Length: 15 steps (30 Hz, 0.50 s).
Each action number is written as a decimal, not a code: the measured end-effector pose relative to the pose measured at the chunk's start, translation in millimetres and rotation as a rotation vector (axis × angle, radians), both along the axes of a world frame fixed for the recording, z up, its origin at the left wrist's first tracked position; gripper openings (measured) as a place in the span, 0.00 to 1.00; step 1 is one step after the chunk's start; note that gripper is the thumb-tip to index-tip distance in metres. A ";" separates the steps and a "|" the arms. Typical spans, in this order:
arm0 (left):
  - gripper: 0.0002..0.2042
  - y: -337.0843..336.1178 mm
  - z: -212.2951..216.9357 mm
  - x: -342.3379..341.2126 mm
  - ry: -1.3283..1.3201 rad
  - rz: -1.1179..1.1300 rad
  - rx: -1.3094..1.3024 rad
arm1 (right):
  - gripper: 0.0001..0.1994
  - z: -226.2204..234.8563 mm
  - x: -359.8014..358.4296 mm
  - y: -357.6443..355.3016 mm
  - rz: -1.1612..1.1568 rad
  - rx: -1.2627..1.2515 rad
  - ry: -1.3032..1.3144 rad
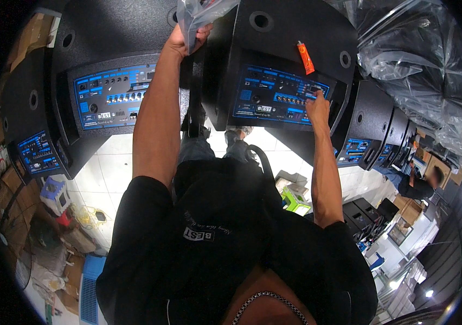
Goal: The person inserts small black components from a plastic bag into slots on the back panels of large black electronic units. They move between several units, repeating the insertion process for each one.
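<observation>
My left hand (190, 39) is closed around a clear plastic bag (206, 15), above the gap between two large black speaker cabinets. My right hand (318, 108) is at the blue-and-black control panel (263, 86) of the right speaker cabinet (296, 27). Its fingers are curled together at the small display near the panel's right end; whether they hold something small is hidden. An orange tube (306, 58) lies on that cabinet, just above the panel. The left speaker cabinet (111, 32) has a similar panel (114, 95) with a row of knobs, partly covered by my left forearm.
More speakers (357, 149) stand in a row to the right, and another (36, 119) at far left. Clear plastic sheeting (404, 59) covers things at upper right. A person (421, 181) is beyond the row. Cardboard boxes, a blue crate (91, 287) and a green box (295, 201) stand around.
</observation>
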<state>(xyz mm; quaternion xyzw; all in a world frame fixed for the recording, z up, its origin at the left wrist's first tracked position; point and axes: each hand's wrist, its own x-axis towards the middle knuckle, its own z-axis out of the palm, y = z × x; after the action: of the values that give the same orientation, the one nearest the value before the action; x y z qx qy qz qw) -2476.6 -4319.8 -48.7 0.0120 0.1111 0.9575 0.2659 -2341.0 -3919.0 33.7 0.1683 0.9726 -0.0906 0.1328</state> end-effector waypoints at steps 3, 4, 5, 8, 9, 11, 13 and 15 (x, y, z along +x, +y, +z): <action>0.15 1.1 1.3 -0.6 -0.007 -0.005 0.016 | 0.15 -6.1 2.2 6.6 -0.031 -0.031 -0.031; 0.15 1.8 1.2 -1.4 -0.006 -0.005 0.016 | 0.14 -9.5 2.0 10.0 -0.058 -0.040 -0.035; 0.15 2.0 1.0 -1.6 0.007 -0.011 0.027 | 0.14 -12.5 0.9 13.1 -0.085 -0.050 -0.039; 0.14 1.5 2.3 -0.3 0.012 -0.013 0.039 | 0.13 -10.9 -10.5 7.4 0.115 0.203 -0.181; 0.14 0.9 1.7 0.4 -0.007 -0.007 0.032 | 0.13 -9.3 -15.0 2.4 0.199 0.270 -0.237; 0.14 -1.3 0.8 2.7 -0.011 -0.006 0.037 | 0.13 -9.0 -23.8 -11.2 0.367 0.404 -0.349; 0.14 -0.9 1.4 0.3 0.029 -0.024 0.066 | 0.11 -29.6 -29.2 -8.7 0.431 0.407 -0.309; 0.14 4.2 5.4 -1.2 -0.064 -0.005 0.011 | 0.07 -55.3 -29.8 -0.9 0.400 0.350 -0.291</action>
<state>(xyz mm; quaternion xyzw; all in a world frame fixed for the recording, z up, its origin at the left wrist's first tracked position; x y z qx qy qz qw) -2477.8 -4315.6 -43.3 -0.0168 0.0974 0.9573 0.2717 -2370.8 -3919.9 -21.6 0.0047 0.9579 0.1315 0.2550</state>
